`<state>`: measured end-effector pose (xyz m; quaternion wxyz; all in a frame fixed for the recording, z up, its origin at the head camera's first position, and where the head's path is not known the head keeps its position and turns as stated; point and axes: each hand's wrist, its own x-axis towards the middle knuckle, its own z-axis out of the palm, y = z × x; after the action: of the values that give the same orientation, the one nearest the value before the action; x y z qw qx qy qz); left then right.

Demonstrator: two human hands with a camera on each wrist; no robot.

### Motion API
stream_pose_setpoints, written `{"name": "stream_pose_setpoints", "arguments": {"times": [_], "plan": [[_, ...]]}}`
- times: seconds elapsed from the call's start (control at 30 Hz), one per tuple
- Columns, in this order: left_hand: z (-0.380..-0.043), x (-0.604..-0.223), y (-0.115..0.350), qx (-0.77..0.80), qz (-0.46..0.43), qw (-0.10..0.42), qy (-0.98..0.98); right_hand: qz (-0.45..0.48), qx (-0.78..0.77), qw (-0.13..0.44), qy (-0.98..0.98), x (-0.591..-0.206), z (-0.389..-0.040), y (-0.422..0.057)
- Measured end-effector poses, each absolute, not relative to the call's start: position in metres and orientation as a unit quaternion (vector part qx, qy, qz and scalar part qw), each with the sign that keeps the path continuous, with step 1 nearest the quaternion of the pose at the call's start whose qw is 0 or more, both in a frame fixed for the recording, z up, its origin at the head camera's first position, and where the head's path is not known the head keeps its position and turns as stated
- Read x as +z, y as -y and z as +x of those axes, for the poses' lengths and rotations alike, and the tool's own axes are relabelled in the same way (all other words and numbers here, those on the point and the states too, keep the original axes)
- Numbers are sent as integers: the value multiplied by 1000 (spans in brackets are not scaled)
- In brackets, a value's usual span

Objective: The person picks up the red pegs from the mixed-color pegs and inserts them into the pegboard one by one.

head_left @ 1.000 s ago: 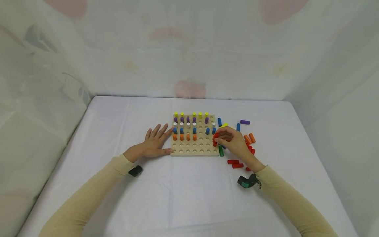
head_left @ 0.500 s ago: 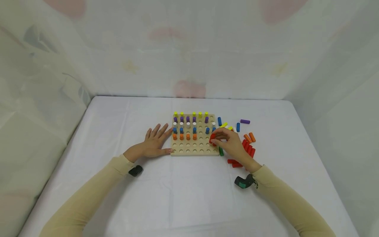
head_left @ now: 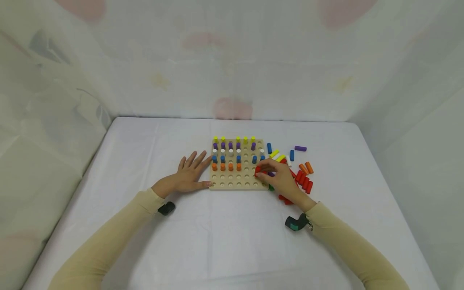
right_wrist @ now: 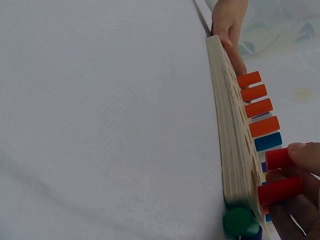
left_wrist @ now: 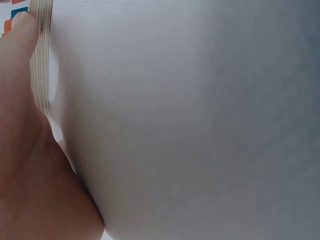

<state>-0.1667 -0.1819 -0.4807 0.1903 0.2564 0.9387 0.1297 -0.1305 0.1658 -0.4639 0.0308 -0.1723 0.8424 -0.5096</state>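
Note:
A wooden pegboard (head_left: 227,187) holds rows of upright yellow, purple, white, blue and orange pegs. My right hand (head_left: 282,179) is over its right side, pinching a red peg (right_wrist: 280,159) between thumb and fingers, close over the holes. Beside that one, a second red peg (right_wrist: 281,191) stands in the board near its right edge, partly hidden by the hand in the head view. My left hand (head_left: 188,177) lies flat at the board's left edge with fingers spread, thumb tip and fingertips right at the wood.
Loose red pegs (head_left: 303,179) lie in a pile right of the board, partly under my right hand. Orange pegs (head_left: 306,167), blue pegs (head_left: 292,155), yellow pegs (head_left: 274,153) and a purple peg (head_left: 300,148) are scattered around. A green peg (right_wrist: 240,221) lies against the board's near right corner.
My right hand has moved slightly left over the board with the pinched red peg, from the right column toward the neighbouring column. The other red peg stays standing. My left hand has not moved.

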Motion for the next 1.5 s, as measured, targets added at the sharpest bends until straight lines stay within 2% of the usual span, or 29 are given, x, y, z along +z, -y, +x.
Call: {"name": "stream_pose_setpoints", "arguments": {"times": [0.67,1.5], "plan": [[-167,-484,181,127,256,191,-939,-215,-471,-26,-855,-483,-133,-167],[-166,-488,182,125,256,189,-940,-210,-439,-28,-873,-484,-130,-169]]}}
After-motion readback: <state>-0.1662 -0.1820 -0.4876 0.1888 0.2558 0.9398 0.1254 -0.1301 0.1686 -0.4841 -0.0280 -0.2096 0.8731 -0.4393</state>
